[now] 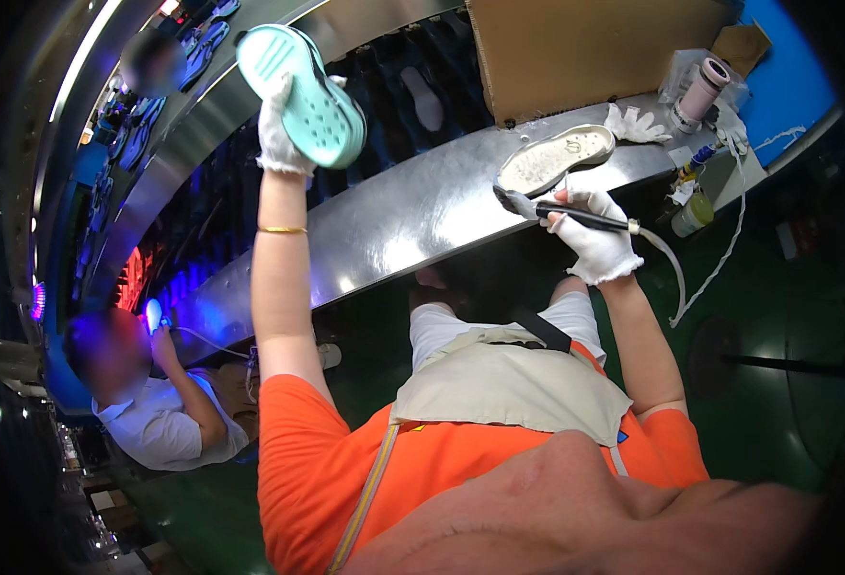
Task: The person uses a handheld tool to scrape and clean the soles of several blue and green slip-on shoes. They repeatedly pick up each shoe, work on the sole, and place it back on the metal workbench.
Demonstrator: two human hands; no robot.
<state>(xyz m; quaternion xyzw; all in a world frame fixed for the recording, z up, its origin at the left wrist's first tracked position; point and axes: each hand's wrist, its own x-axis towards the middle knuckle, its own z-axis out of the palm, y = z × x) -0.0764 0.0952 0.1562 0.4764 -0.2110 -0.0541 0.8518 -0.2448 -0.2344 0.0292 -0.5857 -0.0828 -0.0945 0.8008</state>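
My left hand [281, 136], in a white glove, is raised over the far side of the metal bench. It grips a mint-green clog [319, 115] with round holes, its ridged end tipped up and away. In my right hand [590, 235], also gloved but with bare fingertips showing, is a black-handled brush [585, 217]. A pale hose runs from the handle's end. The bristles are just off the bench's near edge, next to an off-white shoe sole [555, 159] lying there; I cannot tell whether they touch it.
Beyond the metal bench [394, 225] runs a dark conveyor carrying a grey sole [422, 99]. A cardboard sheet [595, 57], a white glove [636, 124] and a pink bottle [702, 94] are at right, near a hanging jar [693, 213]. A co-worker [169, 412] sits at left.
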